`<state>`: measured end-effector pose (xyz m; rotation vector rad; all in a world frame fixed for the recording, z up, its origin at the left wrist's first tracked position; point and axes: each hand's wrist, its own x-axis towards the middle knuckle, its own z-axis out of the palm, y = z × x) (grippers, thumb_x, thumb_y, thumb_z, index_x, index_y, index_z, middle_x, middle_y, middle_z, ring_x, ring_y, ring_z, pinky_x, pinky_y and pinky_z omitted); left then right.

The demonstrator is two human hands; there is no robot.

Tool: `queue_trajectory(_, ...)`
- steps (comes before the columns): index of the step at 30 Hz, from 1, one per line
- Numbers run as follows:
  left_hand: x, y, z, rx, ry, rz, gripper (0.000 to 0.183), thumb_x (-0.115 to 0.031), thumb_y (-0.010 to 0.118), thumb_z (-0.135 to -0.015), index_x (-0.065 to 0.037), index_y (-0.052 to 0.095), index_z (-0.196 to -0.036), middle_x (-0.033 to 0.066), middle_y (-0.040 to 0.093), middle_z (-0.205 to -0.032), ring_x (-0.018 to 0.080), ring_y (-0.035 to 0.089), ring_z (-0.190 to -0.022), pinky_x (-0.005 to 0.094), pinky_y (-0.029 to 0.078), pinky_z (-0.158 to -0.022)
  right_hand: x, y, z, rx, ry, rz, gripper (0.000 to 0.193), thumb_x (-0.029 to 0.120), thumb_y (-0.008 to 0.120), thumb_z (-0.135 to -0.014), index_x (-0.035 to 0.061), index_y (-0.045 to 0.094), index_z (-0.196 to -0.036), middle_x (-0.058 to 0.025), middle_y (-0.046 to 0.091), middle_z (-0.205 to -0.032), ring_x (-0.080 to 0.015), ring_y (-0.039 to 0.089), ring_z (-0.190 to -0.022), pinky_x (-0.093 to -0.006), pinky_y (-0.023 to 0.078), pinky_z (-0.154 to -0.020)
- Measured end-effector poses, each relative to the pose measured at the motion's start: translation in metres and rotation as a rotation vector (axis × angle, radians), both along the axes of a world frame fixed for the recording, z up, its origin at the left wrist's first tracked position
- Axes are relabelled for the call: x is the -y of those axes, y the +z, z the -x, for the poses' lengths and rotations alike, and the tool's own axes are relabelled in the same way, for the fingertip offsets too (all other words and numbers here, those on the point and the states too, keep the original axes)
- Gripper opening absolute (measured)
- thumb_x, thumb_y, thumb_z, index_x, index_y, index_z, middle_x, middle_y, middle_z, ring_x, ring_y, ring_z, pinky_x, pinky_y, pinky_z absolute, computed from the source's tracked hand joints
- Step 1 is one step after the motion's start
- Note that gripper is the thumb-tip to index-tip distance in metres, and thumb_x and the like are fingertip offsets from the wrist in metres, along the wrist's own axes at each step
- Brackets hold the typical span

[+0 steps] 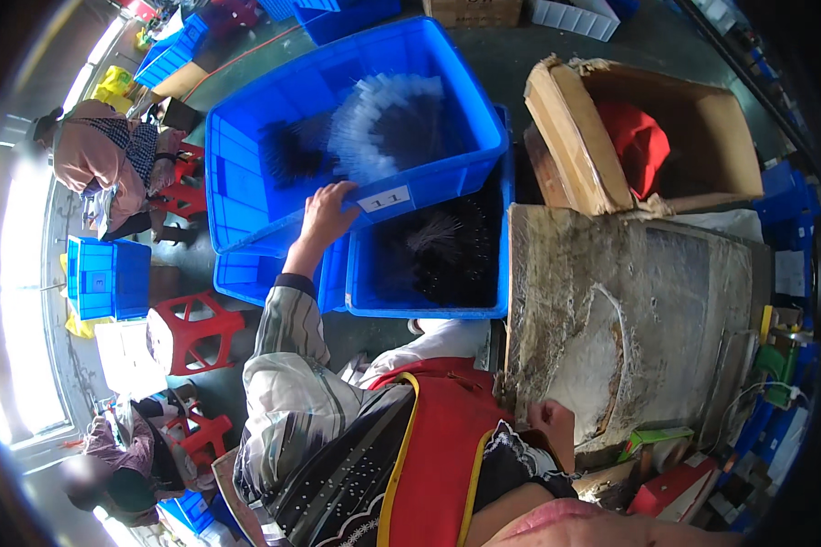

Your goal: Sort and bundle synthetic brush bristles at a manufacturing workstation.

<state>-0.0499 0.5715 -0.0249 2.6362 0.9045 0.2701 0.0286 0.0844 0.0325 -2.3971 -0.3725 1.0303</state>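
My left hand [327,217] is closed over the near rim of a large blue plastic bin [246,196], beside its white label. Inside the bin lie a blurred heap of thin whitish translucent pieces [360,128] and some dark bristly ones [292,150]. This bin sits tilted above a second blue bin [429,310], which holds many thin black pieces [456,260]. My right hand [554,427] is low beside the worn worktable [575,310], its fingers curled. Whatever may be in them is hidden.
An open cardboard box [570,137] with a red cloth-like thing [637,150] stands behind the worktable. At left are red stools [196,333], a blue crate [109,278] and two seated people [109,155]. A green box [657,442] and a red box [675,488] lie near right.
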Motion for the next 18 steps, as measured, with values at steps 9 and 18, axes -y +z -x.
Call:
queue_trajectory(9, 0.002, 0.028, 0.004, -0.076, 0.005, 0.051, 0.042, -0.016, 0.062, -0.068, -0.013, 0.053, -0.109, 0.0074, 0.056, -0.101, 0.0262, 0.049, -0.100, 0.0382, 0.035, -0.086, -0.193, 0.010, -0.075, 0.383, 0.520, -0.266, 0.023, 0.018, 0.058, -0.077, 0.0006, 0.050, -0.063, -0.0185, 0.053, -0.061, -0.0361, 0.055, -0.060, -0.0428, 0.043, -0.054)
queue_trajectory(18, -0.065, 0.019, 0.034, 0.023, 0.080, 0.732, 0.032, -0.018, 0.060, -0.075, -0.006, 0.056, -0.105, 0.0119, 0.060, -0.098, 0.0272, 0.057, -0.092, 0.0346, 0.044, -0.081, -0.258, -0.022, -0.110, 0.431, 0.648, -0.245, 0.019, 0.015, 0.058, -0.076, 0.0021, 0.050, -0.065, -0.0167, 0.054, -0.064, -0.0345, 0.055, -0.063, -0.0422, 0.044, -0.056)
